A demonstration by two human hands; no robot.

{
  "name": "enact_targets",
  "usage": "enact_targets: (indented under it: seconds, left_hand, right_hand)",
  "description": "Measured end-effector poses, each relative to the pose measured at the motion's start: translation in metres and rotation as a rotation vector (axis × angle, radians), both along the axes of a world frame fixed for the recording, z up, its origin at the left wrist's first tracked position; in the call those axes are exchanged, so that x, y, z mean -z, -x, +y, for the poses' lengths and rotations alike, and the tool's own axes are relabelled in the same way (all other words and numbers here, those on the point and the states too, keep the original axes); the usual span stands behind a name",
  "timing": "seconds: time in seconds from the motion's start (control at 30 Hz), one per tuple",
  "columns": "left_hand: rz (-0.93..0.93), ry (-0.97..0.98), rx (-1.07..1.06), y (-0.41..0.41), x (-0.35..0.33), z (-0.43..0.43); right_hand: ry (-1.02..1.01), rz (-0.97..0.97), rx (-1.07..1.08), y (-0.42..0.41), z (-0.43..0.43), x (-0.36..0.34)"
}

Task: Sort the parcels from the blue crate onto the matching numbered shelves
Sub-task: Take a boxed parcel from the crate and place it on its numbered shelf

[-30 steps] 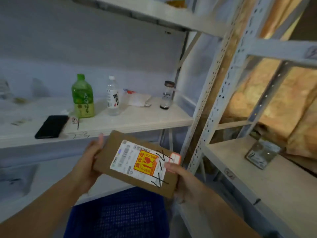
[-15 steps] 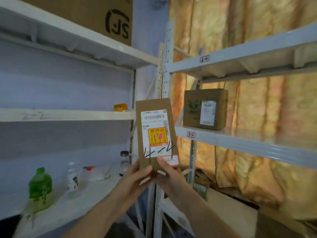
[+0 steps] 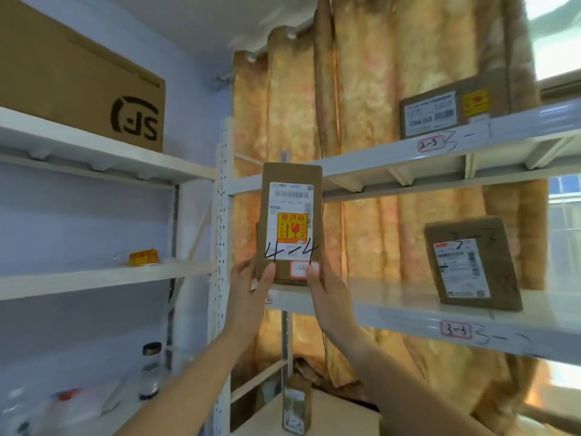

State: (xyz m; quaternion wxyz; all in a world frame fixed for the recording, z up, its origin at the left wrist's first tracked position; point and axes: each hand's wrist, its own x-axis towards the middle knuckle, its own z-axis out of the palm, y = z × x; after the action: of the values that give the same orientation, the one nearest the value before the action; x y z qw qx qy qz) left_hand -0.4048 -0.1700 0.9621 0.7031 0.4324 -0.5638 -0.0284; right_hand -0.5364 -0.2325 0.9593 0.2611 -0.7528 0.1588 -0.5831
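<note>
Parcel, flat brown card, marked 4-4 (fragile sticker on its label): held upright, bottom edge at the front of the middle shelf, contact unclear. Probably light and stiff, though the contents may be breakable; the lower corners are the best hold. Left hand and right hand pinch those corners, thumbs on the face. Around: SF carton top left; shelved parcels beside 2-3 tag and 3-3 tag; jar. No 4-4 tag shows.

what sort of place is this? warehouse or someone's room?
Likely a small improvised parcel-sorting room, not a proper warehouse: white metal shelving with a handwritten slot tag 3-3, a labelled cardboard parcel marked 4-4, and a household curtain behind.
</note>
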Motion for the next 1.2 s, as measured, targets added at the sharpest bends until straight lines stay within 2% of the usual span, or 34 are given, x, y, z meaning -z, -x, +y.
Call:
enact_targets:
  seconds: [0.1,0.3,0.47,0.57,0.7,0.83,0.9,1.0,1.2]
  left_hand:
    - [-0.1,0.018,-0.052,0.036,-0.003,-0.021]
    - [-0.296,-0.024,-0.001,0.076,0.0,-0.048]
    - [-0.399,-0.018,-0.006,0.101,0.014,-0.05]
    - [-0.426,0.014,-0.043,0.112,0.023,-0.031]
    - [-0.48,0.195,-0.126,0.131,0.042,0.015]
    - [-0.46,0.313,-0.042,0.152,0.062,0.063]
    - [-0.449,0.327,0.01,0.162,0.068,0.086]
    - [-0.386,0.312,0.224,0.179,0.078,0.12]
    - [-0.369,0.327,0.408,0.224,0.099,0.157]
  right_hand:
    - [0.106,0.026,0.172,0.036,-0.017,-0.004]
    - [0.192,0.187,0.277,0.107,-0.025,0.004]
    - [0.265,0.293,0.543,0.143,-0.015,0.012]
    - [0.317,0.292,0.696,0.161,0.011,0.02]
    - [0.423,0.194,0.8,0.19,0.063,0.039]
    - [0.63,0.163,1.007,0.212,0.13,0.057]
    - [0.642,0.167,1.066,0.223,0.165,0.065]
    - [0.645,0.195,1.129,0.241,0.215,0.078]
    - [0.653,0.314,1.261,0.283,0.291,0.091]
